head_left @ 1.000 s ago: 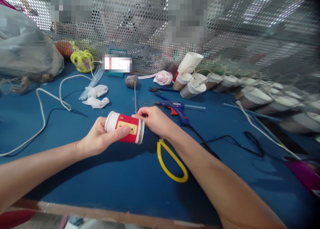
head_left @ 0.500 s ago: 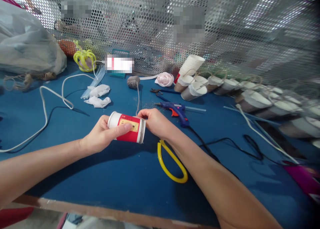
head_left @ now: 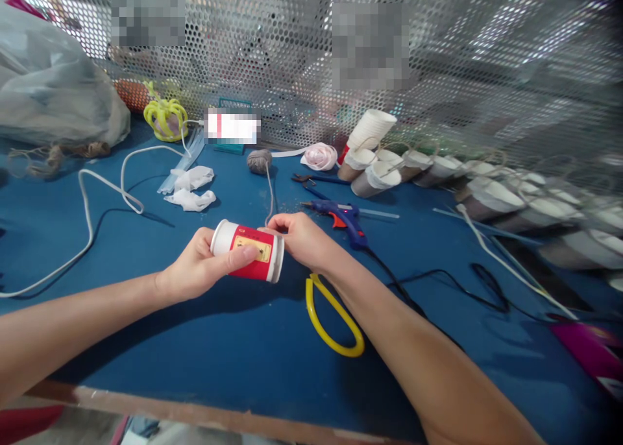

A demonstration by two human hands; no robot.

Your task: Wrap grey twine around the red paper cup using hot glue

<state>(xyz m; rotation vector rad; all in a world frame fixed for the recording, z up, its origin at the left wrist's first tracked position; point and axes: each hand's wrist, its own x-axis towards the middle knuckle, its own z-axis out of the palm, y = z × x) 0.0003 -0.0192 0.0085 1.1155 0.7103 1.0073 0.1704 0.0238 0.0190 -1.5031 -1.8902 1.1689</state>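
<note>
A red and white paper cup (head_left: 238, 268) lies on its side in my left hand (head_left: 197, 266), which is closed round it with the thumb across its yellow label. At the cup's right end, my right hand (head_left: 304, 237) pinches grey yarn (head_left: 270, 192) against the cup's base; its fingertips are partly hidden. The yarn runs back to a small grey ball (head_left: 259, 161) on the blue table. Behind my right wrist lies a blue glue gun (head_left: 341, 213) with an orange trigger. Under my right forearm shows a yellow handle loop (head_left: 335, 328).
Several yarn-wrapped cups (head_left: 377, 178) line the right back of the table. Pliers (head_left: 318, 180) and a pink ribbon roll (head_left: 319, 156) lie near them. Left are white cloth scraps (head_left: 189, 200), a white cable (head_left: 87, 205) and a plastic bag (head_left: 53, 82). A perforated metal screen (head_left: 292, 62) stands behind.
The cup has turned slightly in my hands, its label shifting a little to the right. Both hands stay almost in place, and the yarn still runs to its ball.
</note>
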